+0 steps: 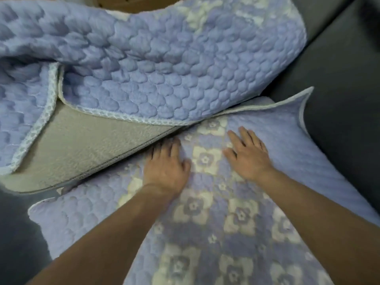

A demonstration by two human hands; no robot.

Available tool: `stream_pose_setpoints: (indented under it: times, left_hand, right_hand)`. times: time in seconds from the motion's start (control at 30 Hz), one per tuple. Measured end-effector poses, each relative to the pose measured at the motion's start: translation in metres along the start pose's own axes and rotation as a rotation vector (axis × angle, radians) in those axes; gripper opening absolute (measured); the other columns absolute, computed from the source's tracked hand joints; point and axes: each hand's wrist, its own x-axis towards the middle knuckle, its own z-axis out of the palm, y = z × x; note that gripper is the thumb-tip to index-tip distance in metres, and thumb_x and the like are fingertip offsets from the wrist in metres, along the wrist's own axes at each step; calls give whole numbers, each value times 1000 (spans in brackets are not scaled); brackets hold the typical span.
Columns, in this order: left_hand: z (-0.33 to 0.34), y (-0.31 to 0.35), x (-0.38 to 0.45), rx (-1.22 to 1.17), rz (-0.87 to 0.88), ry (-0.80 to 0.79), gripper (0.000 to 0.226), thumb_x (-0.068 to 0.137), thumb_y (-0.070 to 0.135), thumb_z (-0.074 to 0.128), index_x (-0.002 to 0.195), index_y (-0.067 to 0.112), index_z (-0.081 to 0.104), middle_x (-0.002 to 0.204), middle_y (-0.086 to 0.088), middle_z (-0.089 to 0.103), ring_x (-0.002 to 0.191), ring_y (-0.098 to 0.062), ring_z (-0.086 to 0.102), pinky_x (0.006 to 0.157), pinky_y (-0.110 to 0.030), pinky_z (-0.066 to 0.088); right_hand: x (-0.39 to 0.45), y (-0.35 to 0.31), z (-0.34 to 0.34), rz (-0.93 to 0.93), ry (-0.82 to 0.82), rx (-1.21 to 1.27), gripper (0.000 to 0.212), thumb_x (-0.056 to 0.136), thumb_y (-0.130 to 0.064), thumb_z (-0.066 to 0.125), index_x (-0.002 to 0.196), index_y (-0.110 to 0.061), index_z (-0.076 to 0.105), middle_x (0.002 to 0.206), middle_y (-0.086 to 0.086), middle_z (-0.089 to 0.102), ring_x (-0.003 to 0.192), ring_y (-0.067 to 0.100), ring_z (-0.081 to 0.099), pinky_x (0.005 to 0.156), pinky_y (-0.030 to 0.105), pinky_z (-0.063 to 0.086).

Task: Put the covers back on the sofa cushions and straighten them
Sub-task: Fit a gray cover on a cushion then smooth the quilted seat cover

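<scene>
pressing flat on the flowered cover, the left hand and the right hand lie side by side near the middle of the frame, palms down, fingers stretched out straight and slightly spread, gripping nothing. the left hand's fingertips reach the seam where this cover meets the grey cushion, which lies tilted across the left centre of the frame with its bare pebbled face showing. the flowered cover, lilac with cream flower squares down its middle and plain quilted bands at either side, spreads from the centre to the lower right of the frame, one corner curling up at the right centre. a second quilted cover, lilac with a scalloped stitch and a pale mesh binding, is draped loosely over the grey cushion and fills the upper half of the frame, folded back on itself at the left. dark grey sofa upholstery shows at the upper right and lower left.
</scene>
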Motion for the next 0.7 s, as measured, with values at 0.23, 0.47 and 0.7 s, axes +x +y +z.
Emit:
stream_pose_setpoints:
  times: [0.23,0.47,0.7]
  left_hand:
    - [6,58,82,-117,76,9,59,100,51,40,151,23,29,152,-11,40,136,-33,44,108,-41,38]
    - [20,120,130,-53,266,99,82,85,53,15,157,17,22,162,-7,26,147,-26,28,121,-36,23]
    - [18,163,185,-117,2,-99,87,90,77,26,154,18,34,163,-8,25,151,-27,18,125,-38,7]
  right_hand:
    - [114,92,-42,-2,152,-28,62,101,-39,36,157,-31,11,165,-2,3,151,28,1,121,53,12]
    - [184,106,-45,-32,113,-112,50,93,-53,17,141,-43,29,156,-4,30,146,27,18,115,62,14]
    - [225,113,-47,49,12,42,72,82,-55,5,138,-31,43,145,12,49,136,37,38,115,50,27]
